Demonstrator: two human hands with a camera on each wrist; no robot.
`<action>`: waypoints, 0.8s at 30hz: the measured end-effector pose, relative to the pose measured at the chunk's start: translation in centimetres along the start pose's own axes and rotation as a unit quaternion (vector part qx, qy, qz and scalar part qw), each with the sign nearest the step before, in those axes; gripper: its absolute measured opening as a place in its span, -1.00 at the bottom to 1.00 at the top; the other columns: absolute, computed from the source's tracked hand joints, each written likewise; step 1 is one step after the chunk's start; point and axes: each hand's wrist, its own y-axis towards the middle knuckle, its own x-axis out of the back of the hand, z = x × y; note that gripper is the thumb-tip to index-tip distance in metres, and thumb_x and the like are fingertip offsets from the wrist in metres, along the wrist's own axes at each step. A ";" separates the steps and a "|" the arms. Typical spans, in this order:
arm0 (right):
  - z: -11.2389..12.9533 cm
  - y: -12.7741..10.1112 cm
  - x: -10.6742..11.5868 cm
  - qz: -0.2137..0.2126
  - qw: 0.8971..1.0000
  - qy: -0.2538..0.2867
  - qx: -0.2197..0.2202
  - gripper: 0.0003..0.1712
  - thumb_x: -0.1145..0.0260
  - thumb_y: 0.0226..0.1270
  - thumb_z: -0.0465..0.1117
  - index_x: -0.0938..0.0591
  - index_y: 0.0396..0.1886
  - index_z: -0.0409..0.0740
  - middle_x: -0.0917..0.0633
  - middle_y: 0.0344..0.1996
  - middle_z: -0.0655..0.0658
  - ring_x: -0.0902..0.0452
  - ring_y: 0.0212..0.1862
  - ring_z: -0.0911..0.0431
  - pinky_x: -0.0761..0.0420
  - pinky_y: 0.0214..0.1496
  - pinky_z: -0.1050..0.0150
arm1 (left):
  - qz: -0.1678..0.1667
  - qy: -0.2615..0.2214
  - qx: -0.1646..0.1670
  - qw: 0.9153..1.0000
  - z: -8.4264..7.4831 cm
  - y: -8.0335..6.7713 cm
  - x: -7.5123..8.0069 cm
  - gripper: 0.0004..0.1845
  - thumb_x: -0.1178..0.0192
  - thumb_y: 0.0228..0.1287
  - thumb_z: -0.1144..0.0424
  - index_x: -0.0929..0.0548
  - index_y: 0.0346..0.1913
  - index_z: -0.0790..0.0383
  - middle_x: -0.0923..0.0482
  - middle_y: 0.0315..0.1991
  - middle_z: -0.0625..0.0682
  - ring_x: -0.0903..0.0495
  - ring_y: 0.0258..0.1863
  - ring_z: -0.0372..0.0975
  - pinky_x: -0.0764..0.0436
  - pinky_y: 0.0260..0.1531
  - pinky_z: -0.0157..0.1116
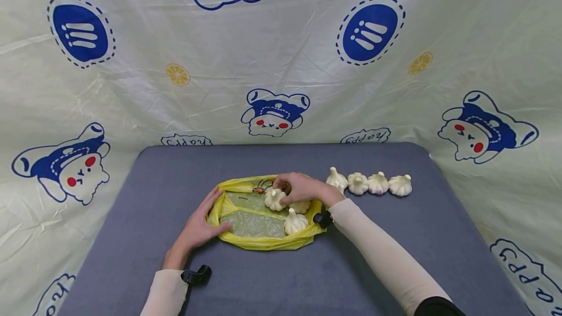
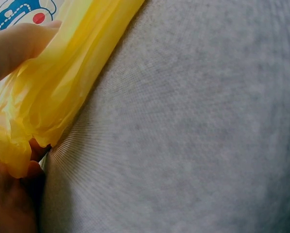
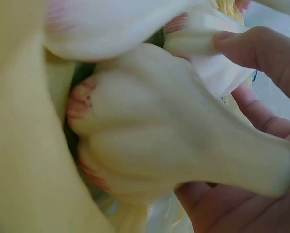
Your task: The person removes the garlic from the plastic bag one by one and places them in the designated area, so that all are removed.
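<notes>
Yellow bag (image 1: 268, 244), on surface (image 1: 254, 286); left rim held in fingers of left hand (image 1: 198, 227). Garlic bulb (image 1: 274, 200), pinched in fingers of right hand (image 1: 304, 188) at bag's mouth; two bulbs (image 1: 296, 222) inside, right; four bulbs (image 1: 357, 184) rowed, far right.

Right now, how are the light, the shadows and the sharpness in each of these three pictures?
Head view: fairly even light, the rightmost garlic bulb clear, a soft shadow beneath the right sleeve; left wrist view: the yellow bag bright, the left hand's lower fingers dark; right wrist view: the bag's near edge, at left, blurred and hazy.
</notes>
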 end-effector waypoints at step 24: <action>1.1 -2.9 1.7 -0.092 0.995 0.040 0.028 -0.56 -0.43 0.33 -0.19 -0.63 0.20 -0.01 -0.67 0.12 -0.11 -0.70 0.03 0.04 -0.69 0.13 0.12 | 0.003 0.000 0.005 1.000 0.0 0.0 0.0 0.00 -0.47 0.19 -0.02 -0.20 0.63 0.06 0.06 0.69 0.08 0.01 0.64 0.16 -0.11 0.46 0.34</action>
